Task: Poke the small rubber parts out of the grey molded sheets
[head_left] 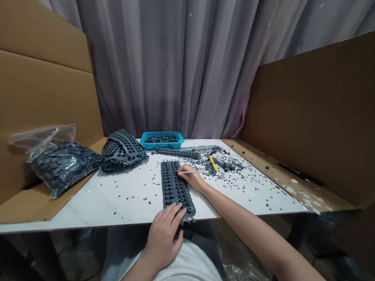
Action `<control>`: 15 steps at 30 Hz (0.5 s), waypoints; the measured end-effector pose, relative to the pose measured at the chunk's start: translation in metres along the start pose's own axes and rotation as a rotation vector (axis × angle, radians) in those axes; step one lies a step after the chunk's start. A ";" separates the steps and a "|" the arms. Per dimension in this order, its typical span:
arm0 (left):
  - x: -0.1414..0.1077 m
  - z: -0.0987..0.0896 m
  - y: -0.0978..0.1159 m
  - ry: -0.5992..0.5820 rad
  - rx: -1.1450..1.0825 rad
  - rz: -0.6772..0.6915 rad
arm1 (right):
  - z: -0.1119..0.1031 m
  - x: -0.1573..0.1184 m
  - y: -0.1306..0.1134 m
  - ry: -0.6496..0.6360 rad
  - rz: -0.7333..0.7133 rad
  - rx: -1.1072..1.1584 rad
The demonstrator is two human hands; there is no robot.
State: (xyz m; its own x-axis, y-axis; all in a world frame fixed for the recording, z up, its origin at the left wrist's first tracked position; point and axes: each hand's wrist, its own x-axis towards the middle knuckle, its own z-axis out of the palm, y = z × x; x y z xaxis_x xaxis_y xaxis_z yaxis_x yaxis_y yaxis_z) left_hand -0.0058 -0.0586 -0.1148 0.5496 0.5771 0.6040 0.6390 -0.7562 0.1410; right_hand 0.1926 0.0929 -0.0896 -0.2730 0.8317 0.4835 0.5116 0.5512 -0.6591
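Observation:
A dark grey moulded rubber strip [174, 186] with rows of round studs lies lengthwise on the white tabletop [114, 201], its near end past the table's front edge. My left hand [164, 236] grips that near end, fingers curled over the studs. My right hand [190, 178] rests beside the strip's right edge, pinching a thin pale pick [192, 172] whose tip reaches the strip. Small dark rubber bits lie scattered around both hands. A yellow stick-like tool [212, 162] lies to the right of the pick.
A blue plastic basket [162, 140] of dark pieces stands at the back. A heap of folded rubber sheets [122, 151] and a clear bag of dark parts [60, 162] lie to the left. Cardboard walls [321, 118] flank the table, with a grey curtain [175, 60] behind.

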 end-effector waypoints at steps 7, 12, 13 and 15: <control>-0.002 0.001 -0.001 -0.020 -0.011 -0.006 | 0.001 0.008 0.003 0.064 0.041 -0.145; -0.003 0.002 -0.002 -0.030 -0.022 -0.002 | -0.003 0.012 0.011 0.249 0.157 -0.191; -0.003 0.002 -0.002 -0.031 -0.024 -0.002 | -0.004 0.012 0.013 0.288 0.182 -0.188; -0.003 0.002 -0.001 -0.029 -0.032 -0.004 | -0.006 0.013 0.016 0.324 0.207 -0.159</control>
State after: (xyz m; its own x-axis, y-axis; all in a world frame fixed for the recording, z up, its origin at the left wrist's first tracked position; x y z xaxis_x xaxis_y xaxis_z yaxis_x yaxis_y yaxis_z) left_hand -0.0069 -0.0586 -0.1182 0.5631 0.5884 0.5802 0.6240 -0.7631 0.1682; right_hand 0.2019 0.1122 -0.0908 0.1063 0.8455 0.5233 0.6555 0.3362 -0.6762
